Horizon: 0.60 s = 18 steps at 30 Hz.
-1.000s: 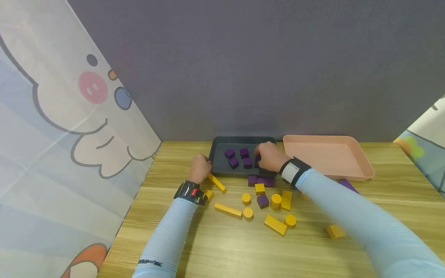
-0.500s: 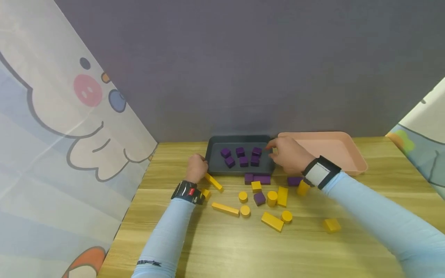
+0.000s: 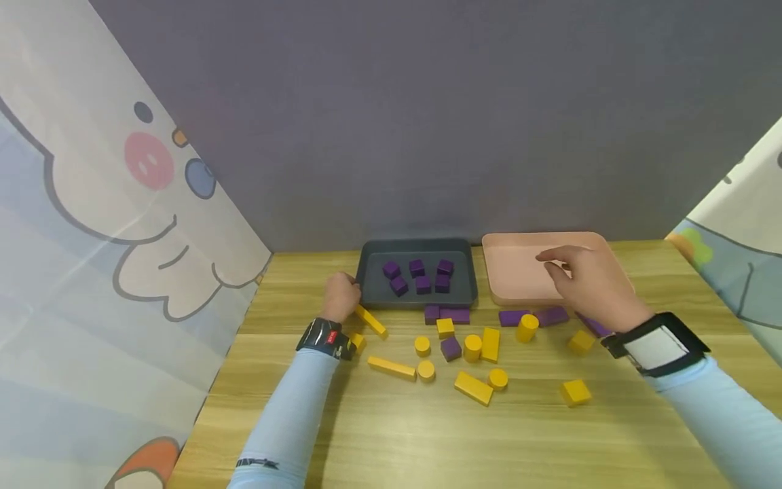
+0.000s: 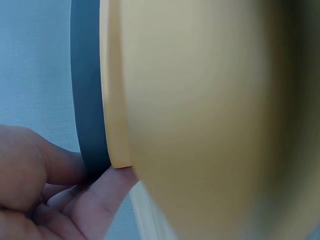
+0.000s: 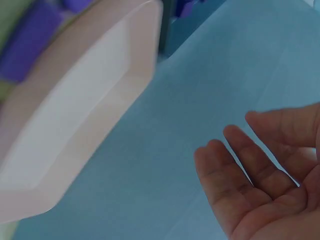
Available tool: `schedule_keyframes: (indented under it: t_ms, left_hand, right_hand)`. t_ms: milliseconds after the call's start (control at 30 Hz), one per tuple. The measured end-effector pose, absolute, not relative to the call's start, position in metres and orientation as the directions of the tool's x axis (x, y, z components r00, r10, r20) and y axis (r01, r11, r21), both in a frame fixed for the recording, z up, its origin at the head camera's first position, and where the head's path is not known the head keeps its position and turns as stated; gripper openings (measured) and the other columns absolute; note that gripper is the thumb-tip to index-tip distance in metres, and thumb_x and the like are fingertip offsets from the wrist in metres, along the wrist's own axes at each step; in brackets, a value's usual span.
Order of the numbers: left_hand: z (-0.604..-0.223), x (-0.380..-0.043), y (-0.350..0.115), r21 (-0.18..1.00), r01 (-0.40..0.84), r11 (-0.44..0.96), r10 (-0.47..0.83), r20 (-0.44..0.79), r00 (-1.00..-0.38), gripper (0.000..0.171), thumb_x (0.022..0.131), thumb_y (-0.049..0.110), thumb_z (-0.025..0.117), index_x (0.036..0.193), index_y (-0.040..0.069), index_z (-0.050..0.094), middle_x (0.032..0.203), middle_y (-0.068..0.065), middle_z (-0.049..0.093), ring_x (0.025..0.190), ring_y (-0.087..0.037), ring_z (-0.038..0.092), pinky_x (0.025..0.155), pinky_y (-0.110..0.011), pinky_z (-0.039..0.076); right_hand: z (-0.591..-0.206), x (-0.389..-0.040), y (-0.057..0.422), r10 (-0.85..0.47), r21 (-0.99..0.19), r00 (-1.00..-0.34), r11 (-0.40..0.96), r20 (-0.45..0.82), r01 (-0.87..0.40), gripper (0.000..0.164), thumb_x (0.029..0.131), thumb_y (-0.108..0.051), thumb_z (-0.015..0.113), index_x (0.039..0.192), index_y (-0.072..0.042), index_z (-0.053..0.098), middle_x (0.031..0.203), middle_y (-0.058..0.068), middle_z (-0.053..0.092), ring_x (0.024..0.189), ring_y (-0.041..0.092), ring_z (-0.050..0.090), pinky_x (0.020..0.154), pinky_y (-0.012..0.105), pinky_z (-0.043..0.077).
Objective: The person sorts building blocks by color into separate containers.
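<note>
My left hand point(image 3: 341, 297) pinches the left wall of a dark grey tray point(image 3: 415, 303). In the left wrist view, thumb and fingers meet at the end of the dark rim point(image 4: 89, 95), with a yellow block point(image 4: 116, 105) right against it. Several purple cubes point(image 3: 423, 284) sit inside that tray in rough columns. Above the pink tray point(image 3: 507, 268) my right hand point(image 3: 589, 285) hovers with nothing in it. Its fingers point(image 5: 220, 175) are loosely extended, thumb apart, in the right wrist view.
In front of the trays lie several yellow blocks and cylinders point(image 3: 473, 348), a loose purple cube point(image 3: 451, 349) and purple bars point(image 3: 552, 316). A yellow cube point(image 3: 575, 392) rests at the right. A grey wall point(image 3: 452, 122) rises behind the table point(image 3: 427, 441).
My right hand let go of a purple cube in the dark tray and moved right, over the pink tray. The left hand keeps its hold on the tray; the view shifted slightly.
</note>
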<state>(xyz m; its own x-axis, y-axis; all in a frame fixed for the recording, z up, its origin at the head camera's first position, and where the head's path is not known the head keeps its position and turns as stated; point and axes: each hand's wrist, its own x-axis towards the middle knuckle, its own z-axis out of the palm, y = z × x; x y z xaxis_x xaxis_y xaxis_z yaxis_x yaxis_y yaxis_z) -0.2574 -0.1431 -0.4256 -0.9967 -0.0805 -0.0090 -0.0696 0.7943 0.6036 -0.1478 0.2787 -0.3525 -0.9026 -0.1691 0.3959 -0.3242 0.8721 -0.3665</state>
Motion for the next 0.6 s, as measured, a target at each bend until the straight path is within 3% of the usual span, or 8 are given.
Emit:
schedule_keyframes:
  t_ms: [67,100,233,433,533,600]
  left_hand:
    - [-0.425,-0.257,-0.143,0.602,-0.070,0.795,-0.080,-0.011,-0.997,0.026,0.100,0.008,0.059,0.110,-0.010,0.074,0.110,-0.028,0.074,0.084,-0.032,0.069,0.064,-0.032,0.056]
    - [-0.425,-0.257,-0.143,0.601,-0.072,0.796,-0.081,-0.013,-0.997,0.025,0.100,0.008,0.059,0.109,-0.010,0.074,0.108,-0.027,0.075,0.082,-0.031,0.069,0.062,-0.031,0.055]
    - [-0.424,-0.258,-0.144,0.595,-0.077,0.800,-0.079,-0.023,-0.997,0.024,0.100,0.009,0.059,0.104,-0.009,0.075,0.102,-0.026,0.074,0.076,-0.028,0.066,0.056,-0.028,0.051]
    - [-0.423,-0.258,-0.144,0.584,-0.098,0.806,-0.091,-0.043,-0.995,0.027,0.101,0.011,0.059,0.113,-0.009,0.073,0.112,-0.027,0.074,0.088,-0.033,0.070,0.069,-0.035,0.060]
    - [-0.423,-0.258,-0.143,0.593,-0.116,0.797,-0.098,-0.062,-0.993,0.029,0.101,0.012,0.058,0.117,-0.009,0.071,0.116,-0.027,0.073,0.093,-0.035,0.071,0.074,-0.039,0.062]
    - [-0.424,-0.259,-0.143,0.596,-0.121,0.794,-0.101,-0.067,-0.993,0.030,0.101,0.012,0.058,0.119,-0.008,0.071,0.117,-0.027,0.073,0.094,-0.035,0.071,0.075,-0.038,0.062]
  right_hand:
    - [-0.362,-0.138,0.290,-0.147,-0.383,-0.905,0.870,0.399,-0.310,0.025,0.098,-0.001,0.062,0.119,0.002,0.074,0.116,0.026,0.075,0.093,0.042,0.070,0.073,0.055,0.054]
    - [-0.367,-0.132,0.295,-0.149,-0.393,-0.905,0.864,0.399,-0.316,0.027,0.097,0.003,0.061,0.122,0.004,0.071,0.125,0.029,0.070,0.105,0.046,0.068,0.078,0.057,0.055]
    - [-0.392,-0.113,0.311,-0.161,-0.333,-0.893,0.888,0.420,-0.317,0.045,0.090,0.012,0.064,0.134,0.002,0.065,0.140,0.033,0.061,0.124,0.052,0.060,0.088,0.066,0.055]
    - [-0.430,-0.094,0.326,-0.155,-0.274,-0.926,0.927,0.345,-0.257,0.081,0.092,0.001,0.072,0.163,-0.011,0.033,0.161,0.038,0.033,0.151,0.057,0.028,0.091,0.074,0.046]
    - [-0.445,-0.089,0.333,-0.168,-0.267,-0.940,0.931,0.296,-0.250,0.090,0.096,-0.002,0.069,0.168,-0.015,0.017,0.168,0.036,0.016,0.155,0.057,0.014,0.096,0.078,0.040]
    - [-0.453,-0.084,0.338,-0.177,-0.279,-0.945,0.926,0.277,-0.255,0.089,0.097,0.000,0.065,0.168,-0.014,0.013,0.171,0.032,0.007,0.158,0.054,0.008,0.105,0.078,0.033]
